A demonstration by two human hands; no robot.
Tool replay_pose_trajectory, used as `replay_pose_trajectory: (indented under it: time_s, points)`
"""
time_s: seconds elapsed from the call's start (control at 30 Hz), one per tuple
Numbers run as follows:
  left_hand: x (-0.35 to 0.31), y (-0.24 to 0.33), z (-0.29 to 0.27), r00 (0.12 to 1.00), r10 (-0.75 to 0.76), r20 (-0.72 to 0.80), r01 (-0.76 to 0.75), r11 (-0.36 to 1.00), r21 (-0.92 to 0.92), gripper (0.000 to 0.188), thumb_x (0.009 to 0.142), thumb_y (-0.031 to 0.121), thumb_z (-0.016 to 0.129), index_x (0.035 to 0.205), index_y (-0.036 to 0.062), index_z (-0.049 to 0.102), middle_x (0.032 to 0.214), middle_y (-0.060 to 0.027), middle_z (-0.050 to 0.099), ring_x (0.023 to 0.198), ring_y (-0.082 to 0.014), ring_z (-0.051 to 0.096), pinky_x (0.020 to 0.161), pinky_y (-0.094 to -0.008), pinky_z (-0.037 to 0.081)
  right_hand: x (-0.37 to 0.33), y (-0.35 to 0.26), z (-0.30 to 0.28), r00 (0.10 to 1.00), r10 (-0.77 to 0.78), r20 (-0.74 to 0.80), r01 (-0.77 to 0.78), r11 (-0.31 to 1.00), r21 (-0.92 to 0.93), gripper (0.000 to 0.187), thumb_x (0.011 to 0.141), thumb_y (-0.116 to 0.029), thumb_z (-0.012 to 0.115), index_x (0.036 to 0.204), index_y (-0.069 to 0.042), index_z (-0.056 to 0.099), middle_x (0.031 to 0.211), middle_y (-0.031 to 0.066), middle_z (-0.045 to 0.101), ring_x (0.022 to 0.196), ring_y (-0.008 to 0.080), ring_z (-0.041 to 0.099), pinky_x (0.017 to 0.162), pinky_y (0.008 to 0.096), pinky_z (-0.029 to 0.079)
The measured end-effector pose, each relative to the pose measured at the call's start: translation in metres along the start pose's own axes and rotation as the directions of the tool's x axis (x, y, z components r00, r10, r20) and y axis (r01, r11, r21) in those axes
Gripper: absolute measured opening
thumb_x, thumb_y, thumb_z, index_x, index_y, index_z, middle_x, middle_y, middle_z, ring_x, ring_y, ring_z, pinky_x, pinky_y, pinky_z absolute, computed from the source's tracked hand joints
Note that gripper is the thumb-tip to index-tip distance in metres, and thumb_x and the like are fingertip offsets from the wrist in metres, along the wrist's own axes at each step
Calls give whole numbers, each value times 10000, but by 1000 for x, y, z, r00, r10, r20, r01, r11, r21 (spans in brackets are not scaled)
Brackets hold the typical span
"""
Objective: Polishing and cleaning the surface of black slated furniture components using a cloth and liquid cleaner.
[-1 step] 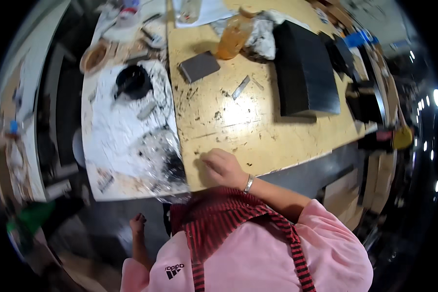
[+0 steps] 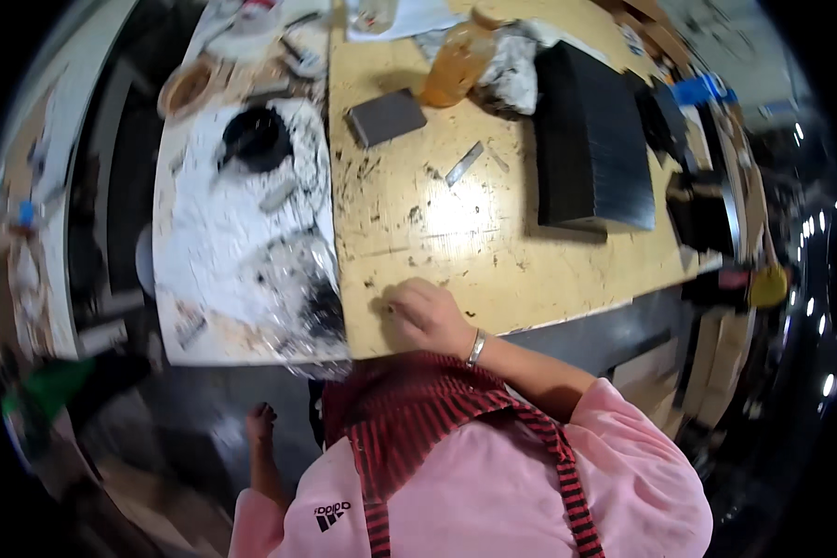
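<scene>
My right hand [image 2: 428, 316] rests near the front edge of the yellowish tabletop [image 2: 502, 265], fingers curled in. Whatever lies inside them, if anything, is hidden. Left of it, crumpled clear plastic film [image 2: 293, 298] with black smears lies on the white-covered side. My left hand [image 2: 261, 423] hangs low beside my body, below the table edge; its fingers look closed and their inside is hidden. Beyond the right hand lie a thin metal strip [image 2: 465, 165] and a dark grey rectangular block [image 2: 387, 118]. A large black box-shaped piece [image 2: 593, 139] stands to the right.
A bottle of amber liquid [image 2: 458, 63] stands at the back by a stained, crumpled white cloth [image 2: 511, 79]. On the left are a black bowl-like container [image 2: 257, 139], a small grey block [image 2: 276, 195] and a round brown dish [image 2: 188, 87]. Cardboard [image 2: 721, 358] leans at the right.
The whole view has shifted slightly, with the table's far things a little to the right. Both hands hold nearly the same pose; nothing on the table has visibly been moved.
</scene>
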State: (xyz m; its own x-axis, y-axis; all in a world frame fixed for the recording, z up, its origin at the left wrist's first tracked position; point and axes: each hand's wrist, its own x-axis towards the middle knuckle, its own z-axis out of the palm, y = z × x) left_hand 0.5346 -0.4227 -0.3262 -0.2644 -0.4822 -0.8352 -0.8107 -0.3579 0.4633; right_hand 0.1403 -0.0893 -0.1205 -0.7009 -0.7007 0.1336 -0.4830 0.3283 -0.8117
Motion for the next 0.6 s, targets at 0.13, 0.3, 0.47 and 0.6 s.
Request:
replay_pose_trajectory:
  time_s: [0.13, 0.3, 0.47, 0.6]
  points:
    - [-65, -153, 73, 995, 57, 77, -72, 976, 203, 214, 922, 107, 633, 1084, -25, 680, 841, -50, 692, 706, -153, 678, 565, -277, 491, -14, 13, -40, 938, -245, 245, 268, 961, -69, 379, 688, 9, 648, 1057, -48, 585, 1045, 144, 584, 927, 348, 584, 769, 424, 517]
    - [-150, -199, 198, 995, 29, 94, -21, 996, -85, 312, 912, 118, 657, 1158, -74, 663, 910, -97, 721, 766, -191, 702, 629, -307, 522, -34, 34, -64, 883, -352, 309, 388, 920, -60, 400, 675, 29, 654, 1063, -35, 581, 1089, 142, 582, 995, 357, 568, 862, 413, 504]
    - [-196, -183, 257, 997, -45, 65, 55, 986, -156, 359, 922, 146, 666, 1193, -89, 653, 926, -108, 720, 777, -171, 689, 683, -308, 507, -61, 33, -71, 882, -360, 305, 402, 912, -85, 399, 676, 45, 638, 1063, -26, 573, 1162, 157, 574, 1046, 365, 557, 903, 423, 489]
    - [-198, -167, 271, 999, -12, -42, 5, 984, -178, 283, 928, 145, 662, 1132, -50, 679, 882, -68, 699, 757, -128, 658, 650, -274, 465, -92, 35, -84, 904, -312, 293, 364, 921, -142, 448, 674, 43, 642, 1115, -8, 577, 1215, 171, 566, 1123, 375, 544, 970, 425, 475]
